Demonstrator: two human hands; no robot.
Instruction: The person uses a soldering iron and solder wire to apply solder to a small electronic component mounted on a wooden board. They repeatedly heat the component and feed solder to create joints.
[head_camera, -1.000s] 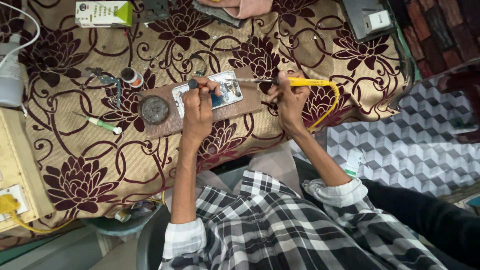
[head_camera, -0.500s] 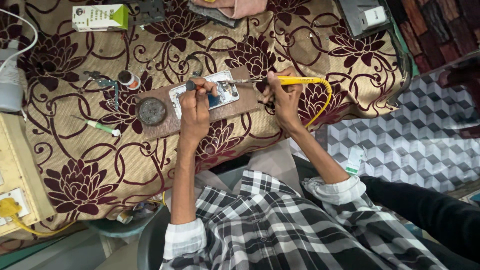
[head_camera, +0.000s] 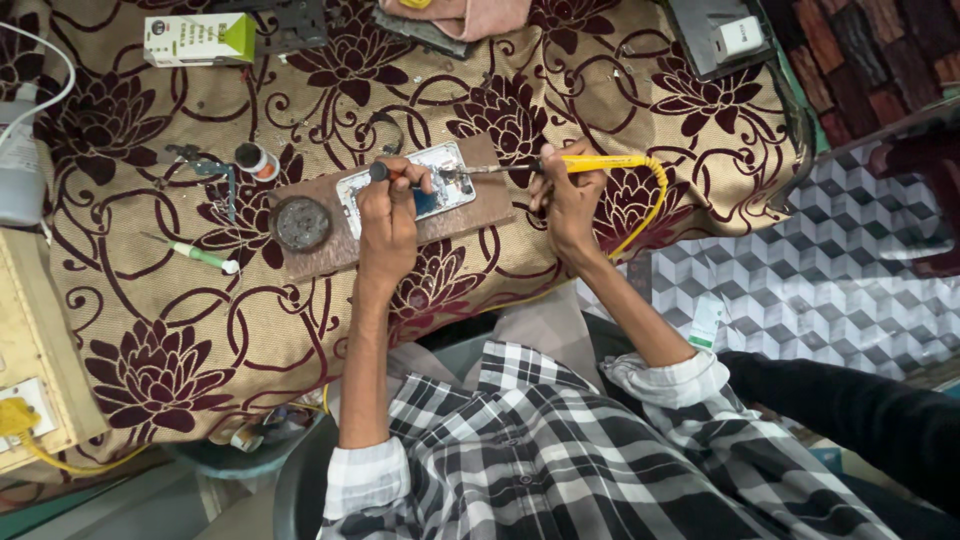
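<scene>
An opened phone (head_camera: 440, 165) lies on a brown wooden board (head_camera: 480, 208) on the flower-patterned cloth. My left hand (head_camera: 388, 210) rests on the phone and pinches a thin dark-tipped tool (head_camera: 380, 172) over it. My right hand (head_camera: 568, 198) grips a yellow-handled soldering iron (head_camera: 598, 163); its metal tip reaches left to the phone's top edge. A yellow cord (head_camera: 652, 200) curls from the handle down past my wrist.
A round dark tin (head_camera: 302, 223) sits on the board's left end. Tweezers (head_camera: 212, 172), a small round pot (head_camera: 256, 160) and a green-white pen tool (head_camera: 192, 253) lie to the left. A green-white box (head_camera: 196, 38) is at the back; a person's dark sleeve (head_camera: 850, 400) is at right.
The view has shifted slightly. Both hands stay on the phone, with the iron's tip still at its top edge.
</scene>
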